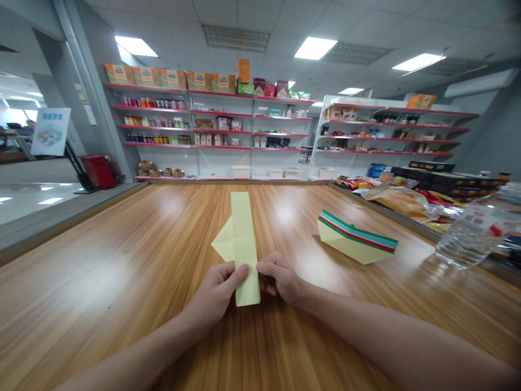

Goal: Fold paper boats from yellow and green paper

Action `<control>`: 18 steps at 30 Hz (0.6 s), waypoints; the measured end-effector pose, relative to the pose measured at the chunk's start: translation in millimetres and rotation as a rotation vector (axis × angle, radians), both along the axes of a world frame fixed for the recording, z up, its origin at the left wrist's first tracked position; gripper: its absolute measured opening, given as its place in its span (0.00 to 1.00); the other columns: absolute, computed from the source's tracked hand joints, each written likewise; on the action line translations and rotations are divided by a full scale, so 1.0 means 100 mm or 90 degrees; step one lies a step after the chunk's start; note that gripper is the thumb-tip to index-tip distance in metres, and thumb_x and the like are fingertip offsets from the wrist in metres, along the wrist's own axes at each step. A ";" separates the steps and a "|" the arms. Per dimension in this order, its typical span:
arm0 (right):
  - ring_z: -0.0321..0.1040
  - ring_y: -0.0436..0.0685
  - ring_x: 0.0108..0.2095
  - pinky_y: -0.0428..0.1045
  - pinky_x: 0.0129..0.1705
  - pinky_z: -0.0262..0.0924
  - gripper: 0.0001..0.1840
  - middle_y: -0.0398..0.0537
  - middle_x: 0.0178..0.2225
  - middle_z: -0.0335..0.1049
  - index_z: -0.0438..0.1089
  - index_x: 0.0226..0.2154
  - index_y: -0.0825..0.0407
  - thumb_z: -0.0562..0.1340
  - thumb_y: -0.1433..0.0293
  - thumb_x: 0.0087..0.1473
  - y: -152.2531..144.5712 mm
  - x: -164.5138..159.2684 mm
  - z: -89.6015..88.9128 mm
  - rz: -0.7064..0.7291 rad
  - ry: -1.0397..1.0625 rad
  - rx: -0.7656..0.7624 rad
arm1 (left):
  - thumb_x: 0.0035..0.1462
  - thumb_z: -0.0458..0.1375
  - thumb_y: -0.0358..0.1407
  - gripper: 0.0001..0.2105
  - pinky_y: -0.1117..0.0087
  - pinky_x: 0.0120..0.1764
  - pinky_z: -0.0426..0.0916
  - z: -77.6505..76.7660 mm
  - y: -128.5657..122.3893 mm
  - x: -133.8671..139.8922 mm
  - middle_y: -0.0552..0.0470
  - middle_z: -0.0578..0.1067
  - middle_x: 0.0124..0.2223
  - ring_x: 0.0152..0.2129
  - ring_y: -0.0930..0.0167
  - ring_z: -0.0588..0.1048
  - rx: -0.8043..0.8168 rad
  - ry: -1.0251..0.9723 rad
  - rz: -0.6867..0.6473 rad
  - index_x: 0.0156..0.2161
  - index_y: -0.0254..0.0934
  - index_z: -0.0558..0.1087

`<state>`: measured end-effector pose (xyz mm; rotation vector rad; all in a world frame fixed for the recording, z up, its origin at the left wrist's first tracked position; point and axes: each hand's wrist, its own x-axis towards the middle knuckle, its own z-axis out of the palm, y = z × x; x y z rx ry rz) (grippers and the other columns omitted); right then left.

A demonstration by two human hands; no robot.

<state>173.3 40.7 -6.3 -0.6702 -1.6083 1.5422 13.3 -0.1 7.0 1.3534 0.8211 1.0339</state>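
A pale yellow sheet of folded paper [243, 228] is held just above the table, a long strip with a triangular flap sticking out to its left. My left hand [222, 285] pinches the strip near its lower end, thumb on top and fingers beneath. On the opposite edge, my right hand [280, 277] grips the paper between thumb and curled fingers; some of those fingertips are hidden behind it. To the right stands a folded paper boat [356, 239], pale yellow below with green, blue, white and red stripes along its top edge.
The wooden table [122, 282] spans the foreground. At its right lie a clear plastic bottle [472, 236], snack packets [407, 201] and black boxes [443, 182]. Stocked shelves [222, 114] line the back. A red bin [97, 171] and a sign [51, 132] stand at left.
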 end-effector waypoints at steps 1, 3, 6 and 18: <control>0.48 0.43 0.09 0.42 0.10 0.38 0.20 0.40 0.10 0.56 0.62 0.11 0.56 0.56 0.61 0.47 0.00 0.00 0.00 0.002 0.005 -0.003 | 0.56 0.54 0.46 0.19 0.74 0.27 0.60 0.00 0.00 0.00 0.49 0.74 0.26 0.23 0.72 0.68 -0.002 -0.009 -0.003 0.30 0.31 0.75; 0.48 0.43 0.09 0.42 0.10 0.37 0.21 0.41 0.10 0.57 0.62 0.12 0.57 0.56 0.60 0.47 0.01 0.00 -0.01 0.008 0.008 -0.005 | 0.56 0.54 0.46 0.19 0.74 0.27 0.61 0.00 -0.01 0.01 0.48 0.74 0.26 0.23 0.71 0.69 -0.007 -0.023 -0.002 0.30 0.30 0.76; 0.47 0.43 0.09 0.42 0.10 0.37 0.21 0.41 0.10 0.57 0.62 0.13 0.56 0.57 0.59 0.47 0.00 0.00 -0.01 0.018 0.007 -0.001 | 0.56 0.54 0.46 0.18 0.74 0.27 0.61 -0.01 0.00 0.01 0.48 0.74 0.25 0.23 0.71 0.69 -0.005 -0.021 -0.005 0.30 0.30 0.76; 0.45 0.43 0.09 0.41 0.10 0.37 0.24 0.37 0.08 0.50 0.60 0.12 0.55 0.55 0.59 0.51 -0.03 0.01 -0.02 0.006 -0.042 0.075 | 0.54 0.56 0.46 0.18 0.76 0.23 0.56 -0.07 0.00 0.00 0.52 0.70 0.24 0.20 0.76 0.63 0.007 -0.015 0.032 0.28 0.30 0.75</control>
